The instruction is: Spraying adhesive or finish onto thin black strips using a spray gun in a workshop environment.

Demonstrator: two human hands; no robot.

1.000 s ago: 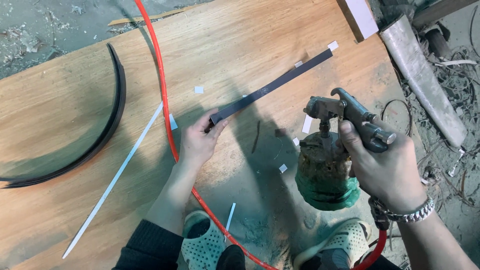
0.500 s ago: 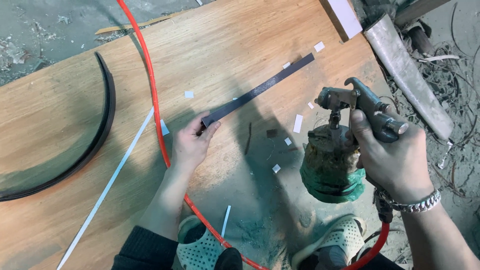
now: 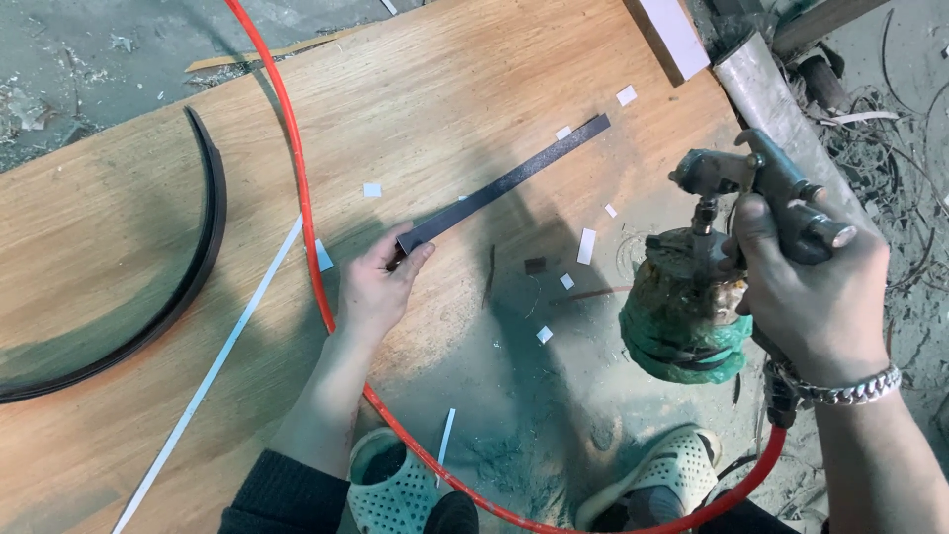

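A person's left hand (image 3: 374,293) reaches forward over a wooden board (image 3: 435,109), fingertips pinching the near end of a long dark flat strip (image 3: 504,184) that angles away across the board. The right hand (image 3: 811,292), wrist bent, is wrapped tight round a grimy metal spray gun (image 3: 736,198), its green-stained cup (image 3: 684,318) hanging just left of the fist. A red hose (image 3: 306,237) runs beside the left wrist.

The worktop (image 3: 474,109) is bare plywood, matt, its grain plain and dusted with overspray near the dark strip (image 3: 504,184), which looks flat and matt. The spray gun (image 3: 761,183) is dull grey metal; its cup (image 3: 682,307) below is crusted rough with dried paint and wrapped in green film. Beside the strip runs a smooth, glossy red hose (image 3: 297,188). Left of that, the curved black strip (image 3: 203,257) shows a slight sheen.
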